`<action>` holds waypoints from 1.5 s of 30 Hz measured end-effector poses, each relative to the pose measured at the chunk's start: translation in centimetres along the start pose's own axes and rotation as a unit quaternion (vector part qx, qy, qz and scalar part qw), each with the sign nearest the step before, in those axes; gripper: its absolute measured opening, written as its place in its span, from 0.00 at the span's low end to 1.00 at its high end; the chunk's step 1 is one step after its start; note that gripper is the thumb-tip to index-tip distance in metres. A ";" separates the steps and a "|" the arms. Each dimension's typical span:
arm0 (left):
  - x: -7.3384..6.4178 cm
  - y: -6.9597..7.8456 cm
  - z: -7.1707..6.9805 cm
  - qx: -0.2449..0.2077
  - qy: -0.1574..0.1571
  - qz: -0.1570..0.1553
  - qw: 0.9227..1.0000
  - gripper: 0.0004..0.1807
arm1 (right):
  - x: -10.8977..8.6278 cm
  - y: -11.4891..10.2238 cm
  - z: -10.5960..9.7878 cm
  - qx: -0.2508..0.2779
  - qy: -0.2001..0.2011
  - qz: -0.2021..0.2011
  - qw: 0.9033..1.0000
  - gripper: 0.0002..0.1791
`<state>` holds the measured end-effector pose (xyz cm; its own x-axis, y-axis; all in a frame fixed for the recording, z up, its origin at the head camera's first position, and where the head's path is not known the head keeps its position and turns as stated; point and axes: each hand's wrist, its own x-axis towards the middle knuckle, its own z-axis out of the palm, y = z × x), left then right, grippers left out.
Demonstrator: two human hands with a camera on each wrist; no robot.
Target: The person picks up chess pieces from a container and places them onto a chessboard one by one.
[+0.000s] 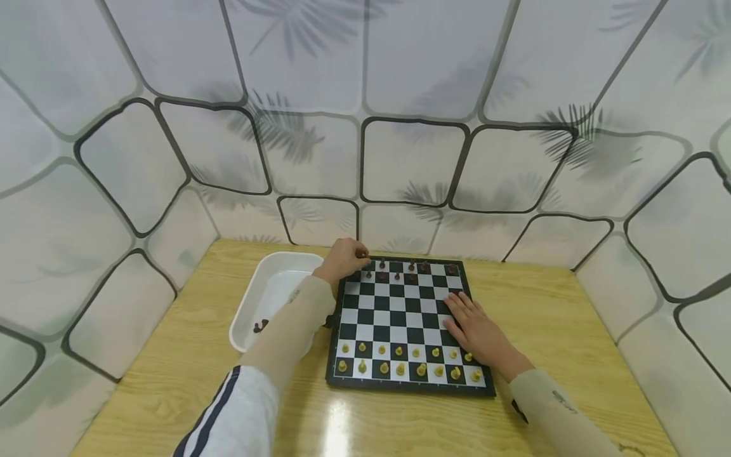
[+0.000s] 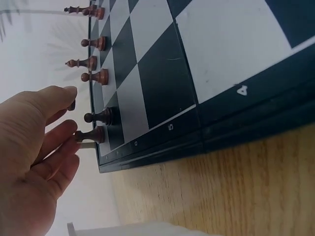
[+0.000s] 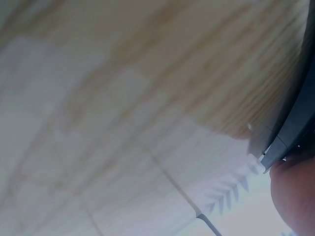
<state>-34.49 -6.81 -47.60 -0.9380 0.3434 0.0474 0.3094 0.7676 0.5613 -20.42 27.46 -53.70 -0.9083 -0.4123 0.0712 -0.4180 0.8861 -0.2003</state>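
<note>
A magnetic chessboard (image 1: pixel 389 317) lies open on the table. My left hand (image 1: pixel 344 259) is at its far left corner. In the left wrist view, the thumb and fingers of that hand (image 2: pixel 29 142) pinch a small dark chess piece (image 2: pixel 72 105), mostly hidden. A dark rook (image 2: pixel 93 134) and a dark pawn (image 2: pixel 101 116) stand just beside the fingertips. More dark pieces, including a bishop (image 2: pixel 82 63), stand along the far rows. My right hand (image 1: pixel 476 330) rests with extended fingers on the board's right side. Yellow pieces (image 1: pixel 400 368) fill the two near rows.
A white tray (image 1: pixel 242 311) sits left of the board, partly behind my left sleeve, with a few dark pieces (image 1: pixel 260 325) inside. The wooden table (image 1: pixel 548 304) meets patterned walls (image 1: pixel 411 158) at the back and sides.
</note>
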 end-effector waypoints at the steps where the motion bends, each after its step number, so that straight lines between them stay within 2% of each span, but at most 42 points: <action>1: 0.0 0.0 0.1 0.004 -0.002 -0.001 1.000 0.11 | 0.0 0.0 0.0 0.000 0.000 0.000 1.000 0.34; 20: 0.1 -0.2 0.9 0.046 -0.025 0.004 0.999 0.10 | -0.1 -0.2 -0.3 0.004 0.001 -0.002 1.000 0.34; 32: -0.2 0.1 1.0 0.053 -0.022 0.011 0.998 0.08 | -0.1 -0.1 -0.2 0.001 -0.003 -0.001 1.000 0.34; 45: 0.4 -0.1 1.3 0.049 -0.032 -0.011 0.998 0.10 | 0.0 0.1 -0.1 0.003 -0.003 -0.001 1.000 0.35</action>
<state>-34.66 -6.06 -48.70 -0.9336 0.3579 -0.0188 0.3059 0.8230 0.4786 -20.44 27.57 -53.64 -0.9071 -0.4158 0.0649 -0.4199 0.8840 -0.2054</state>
